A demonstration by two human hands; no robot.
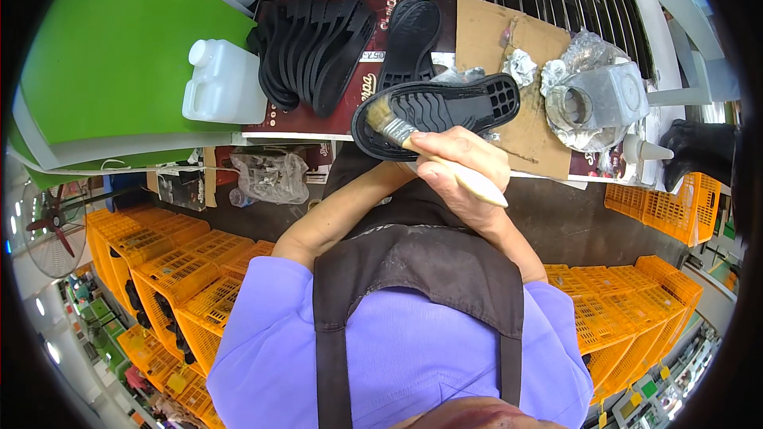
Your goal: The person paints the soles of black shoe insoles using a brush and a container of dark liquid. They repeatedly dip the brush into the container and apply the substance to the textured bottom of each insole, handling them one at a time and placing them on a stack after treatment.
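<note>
A black shoe sole [457, 103] is tilted just over the near edge of the worktable, its ridged inner side facing up. My left hand [395, 172] supports it from underneath; the sole hides most of those fingers. In my right hand [469, 167] is a flat paintbrush [469, 180] with a pale handle, gripped between thumb and fingers. Its bristles press against the inside of the sole's rounded left end. Just beyond lies a small pile of black soles [413, 28], with a longer row of stacked soles [306, 48] to its left.
A clear wide-mouthed jar [596, 99] lies on cardboard [485, 36] at right, beside crumpled wrapping and a small nozzle bottle [648, 148]. A white jug [226, 83] stands at left by a green panel [111, 40]. Orange crates [191, 270] flank me. Shoe parts rest on rollers behind.
</note>
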